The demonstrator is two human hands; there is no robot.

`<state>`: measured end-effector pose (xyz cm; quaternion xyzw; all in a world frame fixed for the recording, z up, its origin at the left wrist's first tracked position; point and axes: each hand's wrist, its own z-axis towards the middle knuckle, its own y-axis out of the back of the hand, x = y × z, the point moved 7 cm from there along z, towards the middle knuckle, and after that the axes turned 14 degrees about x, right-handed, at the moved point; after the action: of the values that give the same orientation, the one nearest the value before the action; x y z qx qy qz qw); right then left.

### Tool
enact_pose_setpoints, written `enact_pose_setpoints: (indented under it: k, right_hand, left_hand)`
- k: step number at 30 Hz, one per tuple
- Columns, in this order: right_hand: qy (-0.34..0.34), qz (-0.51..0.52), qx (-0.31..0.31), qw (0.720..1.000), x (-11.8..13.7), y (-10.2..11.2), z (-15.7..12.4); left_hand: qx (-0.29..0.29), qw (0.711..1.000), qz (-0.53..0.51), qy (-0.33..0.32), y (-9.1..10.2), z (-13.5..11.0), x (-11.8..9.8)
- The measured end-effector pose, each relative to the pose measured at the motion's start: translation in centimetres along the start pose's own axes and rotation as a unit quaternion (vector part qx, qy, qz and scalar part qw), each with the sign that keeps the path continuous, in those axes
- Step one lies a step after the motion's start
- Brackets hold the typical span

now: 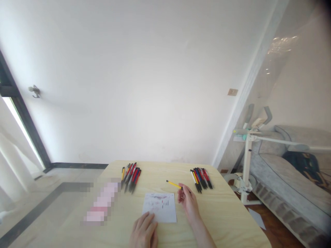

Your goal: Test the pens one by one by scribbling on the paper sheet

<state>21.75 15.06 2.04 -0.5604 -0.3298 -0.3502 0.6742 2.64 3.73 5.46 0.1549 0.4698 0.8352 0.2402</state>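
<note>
My right hand (188,203) is closed around a yellow pen (173,184), whose tip points up and to the left above the table. My left hand (143,230) lies flat with fingers stretched out, pressing the lower left corner of a white sheet of paper (160,207) that bears red and dark scribbles. The paper lies between my two hands on the light wooden table (219,220).
Several pens, red, black and yellow, lie in a bunch at the table's far left (130,175). Another bunch of pens (201,178) lies at the far right. A blurred pink patch (102,205) covers the table's left edge. A white stand (247,165) and grey sofa (289,172) are to the right.
</note>
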Motion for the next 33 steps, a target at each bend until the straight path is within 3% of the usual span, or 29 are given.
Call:
enact_pose_setpoints:
  k: [6,11,22,28,33]
  right_hand:
    - [0.032,-0.166,-0.053,0.984,1.6,1.7,-1.4]
    - [0.037,-0.268,-0.062,0.961,2.5,2.2,-2.6]
    - [0.067,-0.37,-0.061,0.925,3.6,1.5,-3.0]
    - [0.062,-0.485,-0.045,0.871,3.4,1.0,-2.9]
    - [0.035,-0.6,-0.042,0.798,3.1,0.5,-3.2]
  left_hand:
    - [0.012,1.0,-0.009,0.007,-0.3,-0.1,0.1]
    - [0.014,1.0,-0.022,0.004,-0.4,-0.1,0.2]
    - [-0.01,1.0,-0.003,-0.008,-0.6,-0.3,0.4]
    - [-0.029,0.999,-0.02,0.018,-1.3,-0.5,0.5]
    - [-0.03,0.999,-0.008,0.016,-1.7,-0.7,0.8]
